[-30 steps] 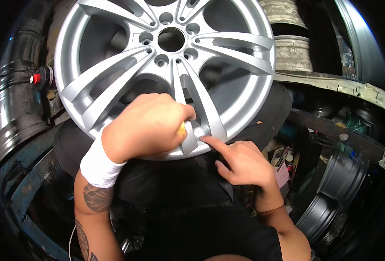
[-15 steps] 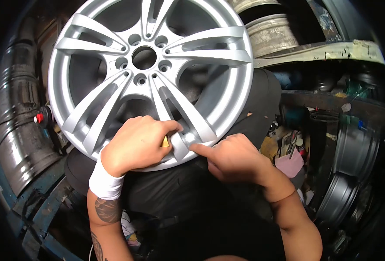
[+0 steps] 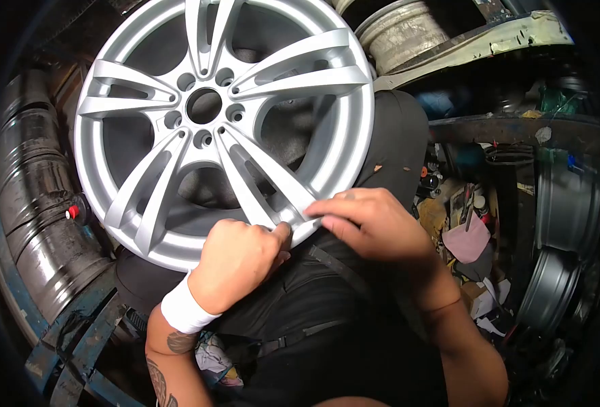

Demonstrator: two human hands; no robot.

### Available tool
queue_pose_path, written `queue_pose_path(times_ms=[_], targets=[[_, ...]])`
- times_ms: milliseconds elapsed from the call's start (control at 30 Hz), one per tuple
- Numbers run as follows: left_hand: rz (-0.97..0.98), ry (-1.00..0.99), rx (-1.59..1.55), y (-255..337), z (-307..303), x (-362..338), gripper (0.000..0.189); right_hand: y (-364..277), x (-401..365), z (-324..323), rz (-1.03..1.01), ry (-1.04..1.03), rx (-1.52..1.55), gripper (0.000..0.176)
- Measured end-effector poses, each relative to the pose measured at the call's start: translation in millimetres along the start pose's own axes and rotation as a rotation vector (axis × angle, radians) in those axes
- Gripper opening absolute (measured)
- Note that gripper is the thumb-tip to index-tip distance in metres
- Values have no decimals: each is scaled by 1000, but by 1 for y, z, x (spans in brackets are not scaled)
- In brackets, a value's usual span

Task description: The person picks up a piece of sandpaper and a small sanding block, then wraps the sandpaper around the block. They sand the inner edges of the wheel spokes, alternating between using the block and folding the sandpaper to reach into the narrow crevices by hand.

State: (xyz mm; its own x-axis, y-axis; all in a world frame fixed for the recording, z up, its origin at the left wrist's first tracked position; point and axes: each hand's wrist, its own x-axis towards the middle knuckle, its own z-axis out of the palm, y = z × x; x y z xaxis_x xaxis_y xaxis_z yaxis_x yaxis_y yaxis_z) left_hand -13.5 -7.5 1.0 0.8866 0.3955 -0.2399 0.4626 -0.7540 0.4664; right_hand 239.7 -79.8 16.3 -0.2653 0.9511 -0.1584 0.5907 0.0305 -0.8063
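A silver alloy wheel (image 3: pixel 323 169) with paired spokes lies face up across my lap. My left hand (image 3: pixel 241 259) is curled at its near rim, a fingertip touching the metal beside the end of the lower right spoke. What the left fingers close around, if anything, is hidden. My right hand (image 3: pixel 380 220) sits at the end of the same spoke, with its index fingertip on the metal and its thumb close below. A small grey edge shows between that finger and thumb, too little to name. A white band (image 3: pixel 186 305) wraps my left wrist.
Stacked dark, shiny cylinders (image 3: pixel 42 224) stand on the left beside a blue metal frame (image 3: pixel 76 339). More wheel rims (image 3: pixel 551 292) rest at the right, and a worn rim (image 3: pixel 405 34) sits behind. A pink sheet (image 3: pixel 467 237) lies among clutter on the right.
The wheel appears shifted slightly left and lower in view. My left hand has moved down to the rim, and the yellow piece in it is out of sight. My right hand has moved up along the spoke end.
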Motion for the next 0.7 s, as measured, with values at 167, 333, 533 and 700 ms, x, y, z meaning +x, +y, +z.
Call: queue_pose_path(times_ms=[167,333,533,700], targets=[[22,26,74,6,6,0,22,21,1,13,126,147,254,25],[87,82,-247,-10,-3,4,24,20,3,15,242,136,314,21],[-253,-74,-1413,-46,-17,21,48,10,35,22,-278,393,296,28],[81,-155,-2151,-74,-4,16,72,8,102,-1,-761,152,20,36]])
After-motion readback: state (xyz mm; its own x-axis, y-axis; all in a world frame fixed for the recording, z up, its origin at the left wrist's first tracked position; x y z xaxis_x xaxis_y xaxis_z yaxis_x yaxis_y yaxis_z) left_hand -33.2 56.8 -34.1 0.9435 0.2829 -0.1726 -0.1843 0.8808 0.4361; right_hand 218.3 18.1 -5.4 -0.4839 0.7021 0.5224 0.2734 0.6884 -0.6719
